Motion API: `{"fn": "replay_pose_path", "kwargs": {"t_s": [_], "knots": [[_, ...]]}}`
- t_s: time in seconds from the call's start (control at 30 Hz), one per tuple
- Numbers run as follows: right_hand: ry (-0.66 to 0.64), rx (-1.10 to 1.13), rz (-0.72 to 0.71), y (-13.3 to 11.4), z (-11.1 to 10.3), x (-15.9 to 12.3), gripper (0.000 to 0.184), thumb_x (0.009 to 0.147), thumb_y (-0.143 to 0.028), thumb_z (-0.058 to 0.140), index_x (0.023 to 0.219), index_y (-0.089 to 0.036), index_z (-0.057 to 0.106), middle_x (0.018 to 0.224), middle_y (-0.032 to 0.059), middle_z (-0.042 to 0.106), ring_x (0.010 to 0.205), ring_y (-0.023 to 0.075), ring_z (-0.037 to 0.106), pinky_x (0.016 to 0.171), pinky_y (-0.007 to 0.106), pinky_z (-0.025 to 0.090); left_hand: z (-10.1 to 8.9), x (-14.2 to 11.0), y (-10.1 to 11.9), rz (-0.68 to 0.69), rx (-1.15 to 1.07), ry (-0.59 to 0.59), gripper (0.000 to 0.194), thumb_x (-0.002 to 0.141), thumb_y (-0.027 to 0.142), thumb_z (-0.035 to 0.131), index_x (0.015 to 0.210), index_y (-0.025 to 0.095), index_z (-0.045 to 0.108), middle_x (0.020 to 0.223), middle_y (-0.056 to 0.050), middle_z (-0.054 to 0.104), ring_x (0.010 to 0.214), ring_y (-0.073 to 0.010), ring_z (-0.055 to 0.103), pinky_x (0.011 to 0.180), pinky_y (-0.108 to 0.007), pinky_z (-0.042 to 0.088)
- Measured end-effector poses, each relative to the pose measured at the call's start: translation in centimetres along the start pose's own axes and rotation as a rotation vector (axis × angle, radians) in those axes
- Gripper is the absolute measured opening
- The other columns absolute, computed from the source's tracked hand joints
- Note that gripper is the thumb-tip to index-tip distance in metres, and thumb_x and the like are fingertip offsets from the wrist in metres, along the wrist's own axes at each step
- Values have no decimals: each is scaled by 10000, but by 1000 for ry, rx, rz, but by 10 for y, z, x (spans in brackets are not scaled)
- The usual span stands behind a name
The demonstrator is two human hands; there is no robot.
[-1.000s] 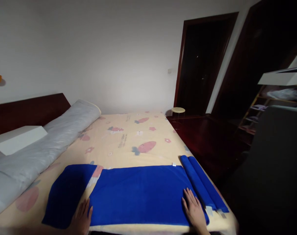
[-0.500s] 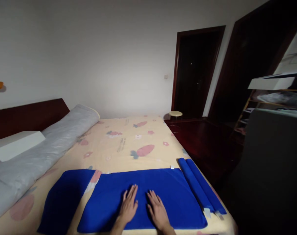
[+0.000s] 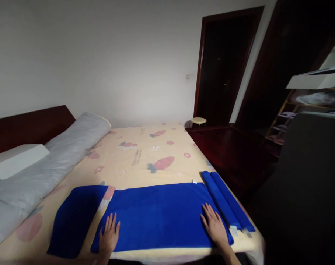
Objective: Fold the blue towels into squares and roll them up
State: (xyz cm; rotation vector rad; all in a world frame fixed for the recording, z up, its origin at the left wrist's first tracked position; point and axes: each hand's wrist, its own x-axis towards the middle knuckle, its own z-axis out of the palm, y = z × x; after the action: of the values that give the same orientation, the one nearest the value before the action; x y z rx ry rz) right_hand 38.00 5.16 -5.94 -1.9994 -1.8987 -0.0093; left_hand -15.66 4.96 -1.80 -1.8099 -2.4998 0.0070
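Left hand (image 3: 109, 235), right hand (image 3: 215, 226) moved apart, flat on blue cloth (image 3: 161, 217)

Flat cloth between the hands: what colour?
The flat cloth is deep blue, best seen in the head view.

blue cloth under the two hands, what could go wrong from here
The right hand lies beside two blue rolls near the edge of the bed; an outward nudge might send them off. If the left hand slides inward, it could wrinkle the flat blue cloth; sliding outward, it might push that cloth against the separate blue piece.
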Motion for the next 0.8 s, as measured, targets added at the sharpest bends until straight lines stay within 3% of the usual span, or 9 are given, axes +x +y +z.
{"fn": "replay_pose_path", "kwargs": {"t_s": [0.1,0.17,0.23,0.37,0.47,0.53,0.6,0.67,0.8], "knots": [[15,-20,42,-5,6,3,614,931,-459,283,1408,-123,476,1501,128,405,1411,253,334,1140,458,265,-2,5,-22,-41,33,86,543,972,394,219,1466,215,354,1554,-70,355,1443,-225,298,1123,-481,342],[-36,5,5,-28,5,8,610,937,-441,277,1411,-108,469,1509,132,387,1421,251,313,1145,454,259,-10,7,-10,20,22,160,548,974,385,213,1467,190,351,1550,-84,360,1441,-233,304,1136,-489,319],[-120,61,-74,-60,1,14,602,949,-423,275,1422,-95,450,1516,133,369,1432,242,287,1153,442,250,-22,7,20,141,-31,178,541,977,383,218,1482,212,312,1553,-68,351,1440,-222,307,1147,-479,299],[-300,184,-236,-134,-8,22,582,966,-408,278,1469,-132,376,1549,101,300,1451,218,229,1175,429,212,-38,0,109,459,-181,70,526,978,315,237,1503,281,215,1573,-24,300,1453,-183,274,1174,-456,259],[-393,253,-334,-176,-6,24,583,967,-398,294,1498,-159,310,1568,82,255,1462,203,190,1188,423,178,-35,-14,169,607,-255,-56,596,936,179,254,1513,284,147,1597,6,220,1470,-153,213,1194,-446,226],[-432,276,-378,-189,-3,25,588,962,-384,315,1507,-167,282,1571,80,242,1463,202,184,1192,422,169,-28,-23,194,632,-269,-118,635,905,133,274,1513,273,156,1598,4,210,1472,-152,203,1201,-441,216],[-437,272,-397,-187,-1,27,585,964,-401,327,1506,-184,286,1570,73,246,1462,205,190,1192,429,171,-21,-27,203,605,-265,-127,610,917,164,279,1511,268,183,1596,-8,217,1471,-165,211,1203,-449,212],[-401,235,-371,-169,-1,31,578,975,-443,309,1498,-197,309,1569,66,255,1461,209,198,1188,437,183,-17,-24,195,538,-244,-98,558,953,252,261,1507,275,203,1595,-14,220,1470,-181,218,1200,-470,212],[-259,99,-209,-103,-3,42,582,986,-473,275,1478,-174,358,1555,80,294,1451,217,233,1175,438,215,-14,-1,134,315,-133,-50,538,975,390,232,1500,271,236,1589,-27,233,1469,-205,224,1186,-504,218]]}}
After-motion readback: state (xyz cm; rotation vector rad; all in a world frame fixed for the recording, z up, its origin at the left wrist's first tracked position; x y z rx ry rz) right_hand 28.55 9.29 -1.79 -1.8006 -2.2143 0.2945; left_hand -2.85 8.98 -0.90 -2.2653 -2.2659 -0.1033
